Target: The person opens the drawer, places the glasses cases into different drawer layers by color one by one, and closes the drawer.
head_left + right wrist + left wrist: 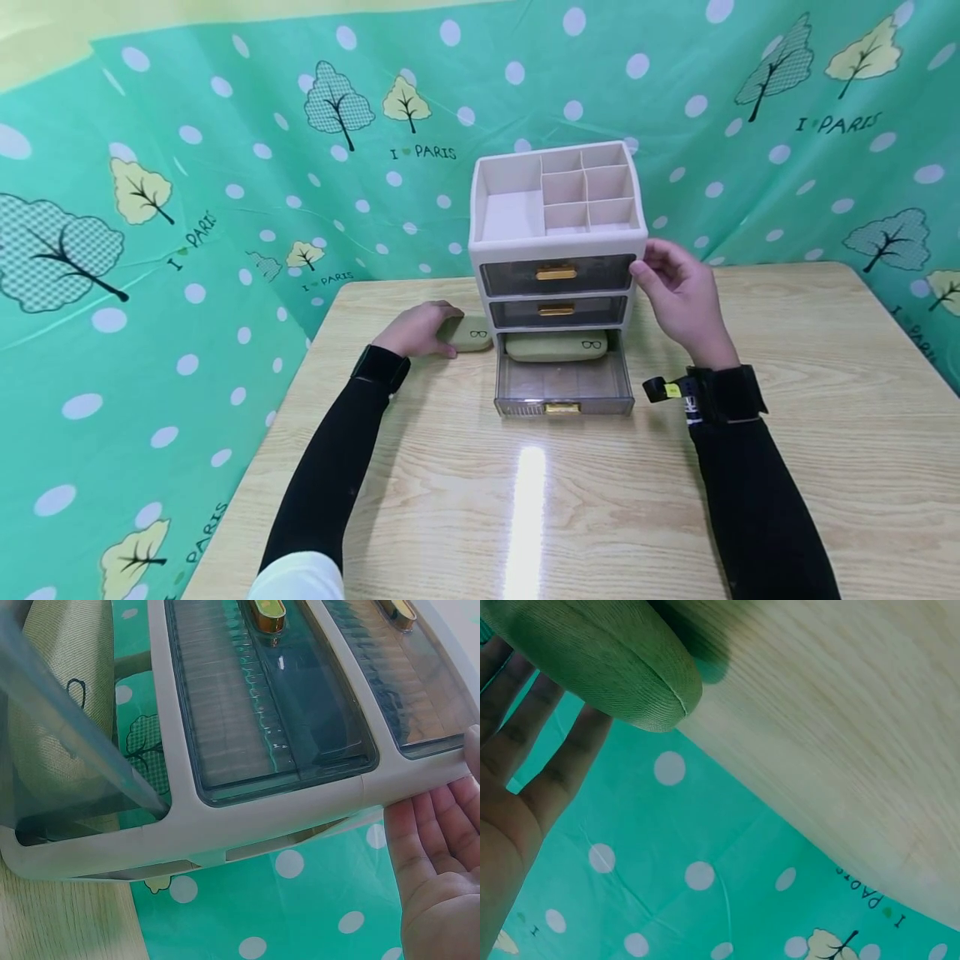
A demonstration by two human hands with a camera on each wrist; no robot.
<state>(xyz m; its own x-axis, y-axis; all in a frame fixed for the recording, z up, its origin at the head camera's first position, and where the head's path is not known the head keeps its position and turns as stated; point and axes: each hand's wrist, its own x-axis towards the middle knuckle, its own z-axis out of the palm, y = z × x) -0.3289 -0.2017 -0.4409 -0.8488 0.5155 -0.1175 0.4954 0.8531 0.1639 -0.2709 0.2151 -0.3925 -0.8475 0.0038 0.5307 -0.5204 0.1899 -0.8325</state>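
My left hand (422, 330) grips the outer end of an olive-green glasses case (472, 335), thumb on the near side and fingers on the far side. That case lies low beside the left wall of a white desktop drawer organizer (557, 244). In the left wrist view the fingers (566, 769) reach along the padded fabric case. My right hand (684, 292) holds the organizer's right side near the top drawer, thumb at the front edge. The bottom drawer (562, 387) is pulled out, with a second glasses case (555, 347) lying crosswise at its back.
The upper drawers (557, 275) are closed and have gold handles. Divided compartments (585, 187) top the organizer. It stands near the back of a wooden table (442, 492), before a green patterned cloth (247, 167). A wrist camera (660, 389) juts from the right wrist.
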